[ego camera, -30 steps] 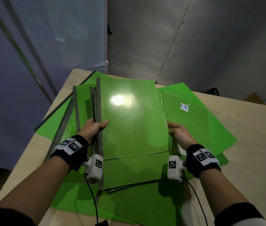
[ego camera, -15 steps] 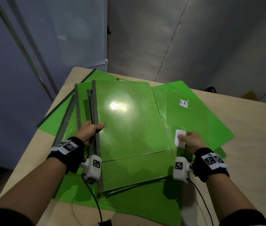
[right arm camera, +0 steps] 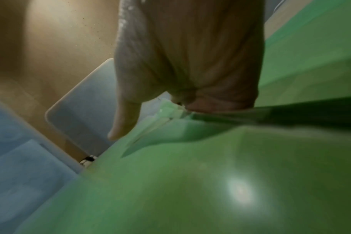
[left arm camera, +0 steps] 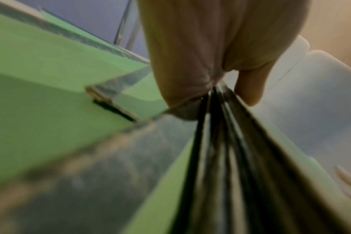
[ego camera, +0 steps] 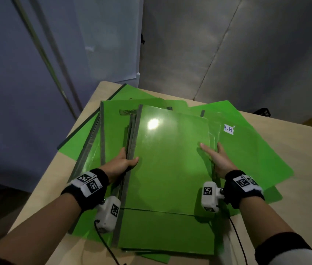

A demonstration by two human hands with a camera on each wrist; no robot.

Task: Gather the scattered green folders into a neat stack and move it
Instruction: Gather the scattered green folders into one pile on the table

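Observation:
Several green folders lie fanned out on a wooden table (ego camera: 304, 150). A glossy top bundle of folders (ego camera: 170, 159) sits in the middle, held between both hands. My left hand (ego camera: 128, 159) grips its grey spine side, thumb on top and fingers underneath. The left wrist view shows that hand (left arm camera: 210, 71) pinching several dark spines (left arm camera: 220, 142). At the bundle's right edge my right hand (ego camera: 211, 150) lays its thumb flat on the cover. In the right wrist view that hand's (right arm camera: 190, 63) fingers curl under the folder edges (right arm camera: 170, 114).
A folder with a white "H.R" label (ego camera: 229, 129) lies to the right, under the bundle. More folders (ego camera: 86, 134) stick out toward the table's left edge and the near edge. Grey walls stand close behind the table's far corner. Bare tabletop shows at the right.
My right hand left the white label spot on the right folder and returned to the bundle's right edge, thumb on top. The bundle has shifted right and nearer, uncovering another folder at the back left.

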